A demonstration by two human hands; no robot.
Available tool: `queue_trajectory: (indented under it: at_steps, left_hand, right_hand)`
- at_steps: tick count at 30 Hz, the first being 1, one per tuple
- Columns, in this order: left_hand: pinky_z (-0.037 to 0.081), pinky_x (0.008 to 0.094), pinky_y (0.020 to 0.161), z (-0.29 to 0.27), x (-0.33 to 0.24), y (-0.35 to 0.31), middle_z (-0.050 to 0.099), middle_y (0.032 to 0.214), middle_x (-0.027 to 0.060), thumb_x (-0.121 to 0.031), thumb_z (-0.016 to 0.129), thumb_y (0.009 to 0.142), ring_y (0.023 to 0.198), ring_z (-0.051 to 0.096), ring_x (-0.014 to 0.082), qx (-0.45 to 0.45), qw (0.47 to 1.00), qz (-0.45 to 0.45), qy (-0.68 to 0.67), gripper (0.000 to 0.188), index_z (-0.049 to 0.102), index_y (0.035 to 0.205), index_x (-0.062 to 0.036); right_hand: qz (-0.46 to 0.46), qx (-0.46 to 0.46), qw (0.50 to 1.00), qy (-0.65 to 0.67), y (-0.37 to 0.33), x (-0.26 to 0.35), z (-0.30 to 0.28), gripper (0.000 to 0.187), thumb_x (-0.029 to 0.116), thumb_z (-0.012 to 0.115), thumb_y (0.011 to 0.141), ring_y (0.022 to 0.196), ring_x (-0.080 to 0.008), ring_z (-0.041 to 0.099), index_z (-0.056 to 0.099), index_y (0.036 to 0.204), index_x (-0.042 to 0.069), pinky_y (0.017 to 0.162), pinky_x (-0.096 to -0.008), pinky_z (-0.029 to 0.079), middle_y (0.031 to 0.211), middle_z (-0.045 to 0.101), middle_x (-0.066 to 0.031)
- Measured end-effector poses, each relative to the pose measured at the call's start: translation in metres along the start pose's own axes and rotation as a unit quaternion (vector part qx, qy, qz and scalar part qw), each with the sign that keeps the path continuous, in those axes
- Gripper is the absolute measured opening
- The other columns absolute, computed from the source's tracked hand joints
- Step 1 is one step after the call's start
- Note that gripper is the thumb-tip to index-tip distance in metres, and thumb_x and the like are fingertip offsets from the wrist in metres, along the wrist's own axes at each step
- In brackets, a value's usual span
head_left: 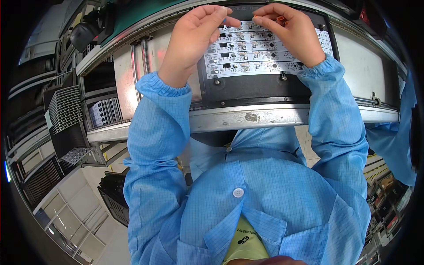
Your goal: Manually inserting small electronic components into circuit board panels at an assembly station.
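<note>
My left hand (pixel 190 37) is above the left part of a white circuit board panel (pixel 251 68). Its thumb and fingers are pinched together, and a tiny blue piece (pixel 224 20) shows at the fingertips. My right hand (pixel 296 37) hovers over the panel's right part, fingers curled around small orange components (pixel 281 20), one of them at the tips of thumb and index finger. Rows of small black and silver parts cover the panel, which lies in a black carrier (pixel 256 92). Both hands hide some of its far rows.
The carrier rests between metal conveyor rails (pixel 238 118), the nearer one just in front of my body. A threaded rod (pixel 145 55) runs along the left. Racks with stacked boards (pixel 66 108) stand at the left. Blue cloth (pixel 393 141) hangs at the right edge.
</note>
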State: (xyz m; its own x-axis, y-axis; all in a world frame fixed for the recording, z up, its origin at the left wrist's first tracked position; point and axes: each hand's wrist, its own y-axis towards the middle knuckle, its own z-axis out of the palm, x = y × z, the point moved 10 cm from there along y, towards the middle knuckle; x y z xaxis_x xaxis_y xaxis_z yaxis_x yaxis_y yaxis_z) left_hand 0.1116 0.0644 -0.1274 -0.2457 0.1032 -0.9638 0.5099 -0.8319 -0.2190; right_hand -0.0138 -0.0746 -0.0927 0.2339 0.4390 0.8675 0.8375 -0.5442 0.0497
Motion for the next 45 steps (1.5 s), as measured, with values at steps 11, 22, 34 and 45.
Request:
queue_trajectory:
  at_steps: [11, 22, 34, 45]
  left_hand:
    - [0.035, 0.0160, 0.059, 0.002, 0.002, -0.002, 0.048, 0.073, -0.0083, -0.023, 0.049, 0.112, 0.063, 0.041, 0.0008, -0.001, 1.000, 0.006, 0.004, 0.032, 0.067, 0.121, 0.0023]
    - [0.037, 0.0148, 0.063, 0.034, -0.035, -0.015, 0.051, 0.080, -0.0065, -0.014, 0.051, 0.109, 0.069, 0.044, 0.0014, 0.250, 0.923, 0.276, -0.099, 0.033, 0.060, 0.136, 0.0020]
    - [0.047, 0.0179, 0.082, 0.009, -0.001, -0.003, 0.068, 0.103, 0.0032, -0.007, 0.056, 0.105, 0.089, 0.059, 0.0044, 0.058, 0.996, 0.059, 0.015, 0.045, 0.046, 0.147, 0.0040]
    - [0.054, 0.0243, 0.086, 0.010, 0.000, -0.004, 0.072, 0.106, 0.0088, -0.009, 0.059, 0.105, 0.096, 0.066, 0.0104, 0.045, 0.998, 0.046, -0.012, 0.031, 0.053, 0.133, 0.0014]
  right_hand:
    - [-0.003, -0.002, 1.000, -0.021, -0.002, 0.007, 0.003, 0.012, 0.009, 0.076, 0.091, 0.076, -0.0126, 0.069, 0.075, 0.098, -0.001, 0.071, -0.0273, 0.055, 0.084, 0.075, -0.0097]
    - [-0.101, 0.011, 0.980, -0.170, 0.002, -0.005, 0.006, 0.020, 0.021, 0.076, 0.095, 0.065, -0.0094, 0.051, 0.079, 0.111, 0.010, 0.061, -0.0271, 0.046, 0.074, 0.061, 0.0019]
    - [-0.108, 0.001, 0.976, -0.187, 0.004, -0.013, 0.007, 0.019, 0.021, 0.078, 0.092, 0.063, -0.0093, 0.050, 0.080, 0.108, 0.011, 0.058, -0.0284, 0.045, 0.071, 0.060, 0.0013]
    - [-0.122, -0.003, 0.972, -0.201, 0.003, -0.010, 0.004, 0.020, 0.022, 0.077, 0.093, 0.064, -0.0097, 0.053, 0.079, 0.110, 0.011, 0.060, -0.0283, 0.047, 0.075, 0.065, -0.0004]
